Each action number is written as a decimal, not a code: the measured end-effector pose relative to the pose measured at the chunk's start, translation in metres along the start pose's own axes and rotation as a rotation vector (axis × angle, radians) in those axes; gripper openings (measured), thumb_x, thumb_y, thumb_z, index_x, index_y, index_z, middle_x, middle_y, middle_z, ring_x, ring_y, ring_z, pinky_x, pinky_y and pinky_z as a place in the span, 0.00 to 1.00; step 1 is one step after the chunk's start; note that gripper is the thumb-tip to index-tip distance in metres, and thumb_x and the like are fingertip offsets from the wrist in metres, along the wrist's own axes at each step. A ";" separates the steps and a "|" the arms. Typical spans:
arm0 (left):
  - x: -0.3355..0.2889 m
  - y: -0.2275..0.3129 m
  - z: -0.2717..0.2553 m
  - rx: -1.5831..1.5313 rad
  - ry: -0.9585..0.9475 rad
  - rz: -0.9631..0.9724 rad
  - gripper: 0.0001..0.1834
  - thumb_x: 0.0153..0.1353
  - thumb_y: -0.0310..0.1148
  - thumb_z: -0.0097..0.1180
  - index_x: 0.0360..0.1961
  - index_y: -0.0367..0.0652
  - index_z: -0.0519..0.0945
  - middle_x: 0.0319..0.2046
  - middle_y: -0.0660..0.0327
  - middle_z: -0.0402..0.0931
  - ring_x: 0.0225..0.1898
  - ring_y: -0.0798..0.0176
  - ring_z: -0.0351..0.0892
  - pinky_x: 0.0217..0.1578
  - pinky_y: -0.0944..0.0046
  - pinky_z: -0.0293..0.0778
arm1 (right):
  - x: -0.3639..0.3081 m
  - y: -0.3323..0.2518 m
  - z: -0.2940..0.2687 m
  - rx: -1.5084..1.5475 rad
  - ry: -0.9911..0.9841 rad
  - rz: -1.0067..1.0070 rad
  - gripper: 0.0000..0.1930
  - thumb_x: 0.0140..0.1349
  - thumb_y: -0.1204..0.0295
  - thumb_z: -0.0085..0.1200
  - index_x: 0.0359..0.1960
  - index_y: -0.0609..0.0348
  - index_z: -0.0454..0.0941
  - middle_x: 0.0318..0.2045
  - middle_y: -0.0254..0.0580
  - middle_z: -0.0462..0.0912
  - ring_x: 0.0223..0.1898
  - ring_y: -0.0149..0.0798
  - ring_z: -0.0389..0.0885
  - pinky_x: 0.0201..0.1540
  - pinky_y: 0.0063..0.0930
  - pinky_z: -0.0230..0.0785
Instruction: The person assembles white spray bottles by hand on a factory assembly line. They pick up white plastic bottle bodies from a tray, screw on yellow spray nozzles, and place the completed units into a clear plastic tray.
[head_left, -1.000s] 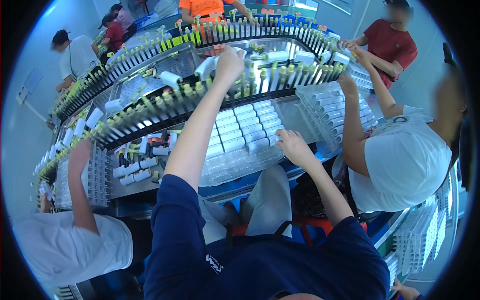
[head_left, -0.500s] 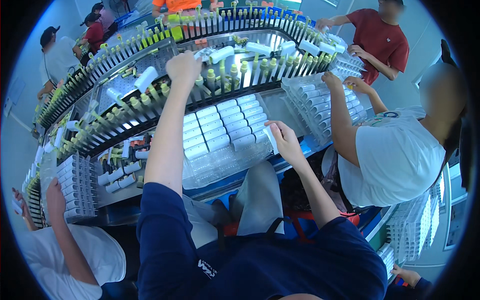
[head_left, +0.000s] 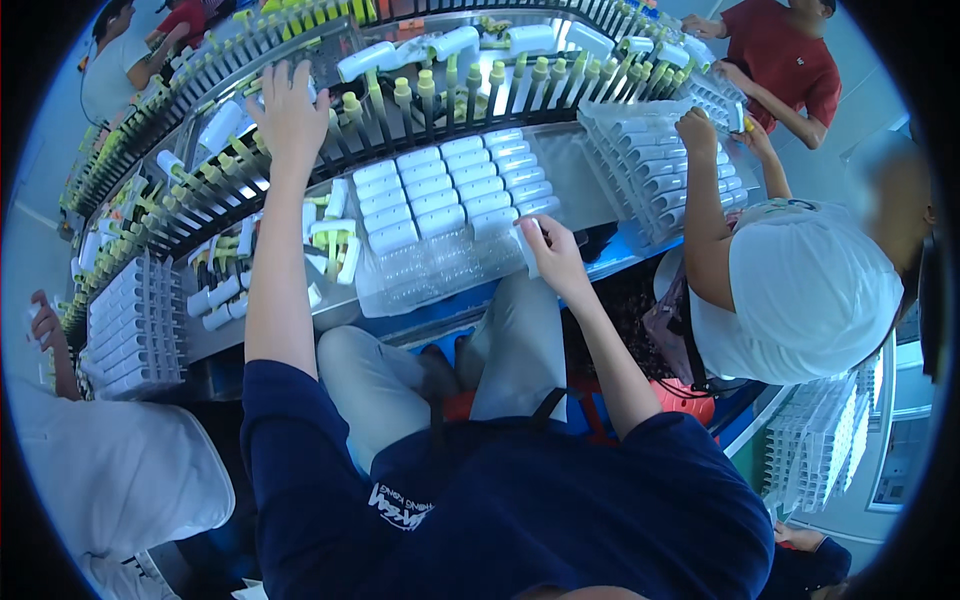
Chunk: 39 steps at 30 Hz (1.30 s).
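My left hand (head_left: 290, 120) is open, fingers spread, over the near row of the curved black rack; nothing shows in it. Yellow-green-tipped pegs (head_left: 427, 90) stand along this rack, and white plastic casings (head_left: 455, 42) lie across some of them. In my right hand (head_left: 555, 262), pinched between thumb and fingers, is a thin white piece (head_left: 527, 248) whose exact kind I cannot make out. That hand is at the near right corner of a clear plastic tray (head_left: 395, 288). Rows of white casings (head_left: 437, 205) fill the tray's far part; its near pockets show bare.
Left of the tray lie loose white and yellow-green pieces (head_left: 333, 238). Stacked trays of white parts (head_left: 135, 325) stand further left. At right, a co-worker in a white shirt (head_left: 800, 290) reaches over another tray stack (head_left: 655, 185). A person in red (head_left: 780, 65) stands beyond.
My left hand has moved left along the rack and gone from closed to spread fingers. My right hand still pinches the white piece near the tray. The whole view has shifted.
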<state>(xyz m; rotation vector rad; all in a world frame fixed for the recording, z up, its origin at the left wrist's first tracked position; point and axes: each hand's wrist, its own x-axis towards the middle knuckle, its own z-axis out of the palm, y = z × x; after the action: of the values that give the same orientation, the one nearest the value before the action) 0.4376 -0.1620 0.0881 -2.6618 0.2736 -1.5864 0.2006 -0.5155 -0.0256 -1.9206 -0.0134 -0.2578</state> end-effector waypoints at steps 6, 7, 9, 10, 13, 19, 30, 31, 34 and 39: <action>-0.120 0.086 -0.046 -0.525 -0.180 0.007 0.19 0.64 0.31 0.64 0.56 0.43 0.82 0.58 0.53 0.79 0.64 0.46 0.74 0.64 0.40 0.68 | -0.016 0.005 -0.002 0.069 0.020 0.120 0.21 0.80 0.59 0.53 0.48 0.69 0.85 0.29 0.34 0.82 0.32 0.24 0.74 0.35 0.26 0.67; -0.144 0.106 -0.046 -0.653 -0.281 0.026 0.16 0.63 0.30 0.64 0.53 0.42 0.82 0.54 0.54 0.81 0.61 0.47 0.76 0.63 0.44 0.70 | -0.018 0.004 0.001 0.090 0.007 0.139 0.21 0.80 0.59 0.53 0.48 0.69 0.85 0.29 0.34 0.82 0.33 0.24 0.74 0.35 0.25 0.67; -0.162 0.150 -0.056 -0.820 -0.468 0.092 0.13 0.62 0.29 0.64 0.49 0.41 0.84 0.47 0.56 0.83 0.57 0.50 0.79 0.59 0.49 0.73 | -0.026 0.008 -0.001 0.111 -0.006 0.177 0.20 0.80 0.59 0.53 0.48 0.69 0.85 0.30 0.34 0.82 0.34 0.24 0.76 0.37 0.25 0.68; -0.165 0.166 -0.060 -0.846 -0.558 0.128 0.13 0.62 0.29 0.65 0.48 0.41 0.85 0.45 0.57 0.84 0.55 0.52 0.80 0.56 0.50 0.74 | -0.030 0.012 0.002 0.113 -0.023 0.194 0.20 0.80 0.60 0.53 0.48 0.69 0.84 0.31 0.35 0.83 0.35 0.25 0.76 0.38 0.25 0.69; -0.163 0.204 -0.057 -0.878 -0.602 0.264 0.13 0.63 0.32 0.66 0.48 0.43 0.85 0.45 0.57 0.82 0.54 0.51 0.79 0.54 0.50 0.75 | -0.047 0.019 0.006 0.124 -0.106 0.203 0.18 0.80 0.61 0.54 0.47 0.68 0.84 0.34 0.36 0.84 0.37 0.26 0.78 0.41 0.25 0.72; -0.163 0.235 -0.042 -0.811 -0.689 0.177 0.17 0.62 0.41 0.69 0.50 0.50 0.85 0.46 0.61 0.79 0.55 0.52 0.76 0.54 0.49 0.71 | -0.103 0.066 0.009 0.142 -0.287 0.407 0.20 0.82 0.58 0.51 0.46 0.65 0.85 0.34 0.36 0.85 0.37 0.25 0.80 0.39 0.25 0.73; -0.167 0.228 -0.035 -0.970 -0.655 0.124 0.14 0.65 0.40 0.67 0.49 0.50 0.83 0.46 0.62 0.78 0.54 0.52 0.74 0.53 0.50 0.64 | -0.128 0.150 0.006 1.268 -0.329 0.897 0.28 0.83 0.44 0.39 0.53 0.58 0.77 0.37 0.38 0.84 0.32 0.31 0.80 0.40 0.27 0.75; -0.167 0.226 -0.035 -1.006 -0.647 0.115 0.14 0.65 0.40 0.67 0.49 0.49 0.83 0.46 0.62 0.78 0.54 0.52 0.74 0.53 0.50 0.64 | -0.128 0.149 0.007 1.175 -0.340 0.902 0.28 0.83 0.44 0.39 0.53 0.58 0.77 0.37 0.39 0.84 0.32 0.32 0.80 0.41 0.27 0.76; -0.167 0.221 -0.032 -1.110 -0.626 0.046 0.14 0.66 0.38 0.66 0.50 0.47 0.83 0.47 0.60 0.79 0.54 0.51 0.75 0.55 0.51 0.66 | -0.125 0.148 0.009 1.203 -0.328 0.921 0.28 0.83 0.44 0.38 0.53 0.58 0.77 0.37 0.39 0.84 0.32 0.33 0.81 0.44 0.30 0.79; -0.169 0.221 -0.026 -1.321 -0.636 -0.143 0.14 0.68 0.33 0.64 0.52 0.43 0.82 0.48 0.54 0.84 0.49 0.48 0.81 0.55 0.52 0.69 | -0.127 0.149 0.009 1.213 -0.315 0.877 0.27 0.84 0.46 0.37 0.54 0.59 0.76 0.38 0.40 0.84 0.34 0.34 0.83 0.46 0.33 0.80</action>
<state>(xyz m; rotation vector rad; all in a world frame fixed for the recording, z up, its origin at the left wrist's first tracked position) 0.3064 -0.3500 -0.0719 -3.9094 1.5315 -0.3808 0.0985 -0.5460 -0.1903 -0.6137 0.3706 0.5490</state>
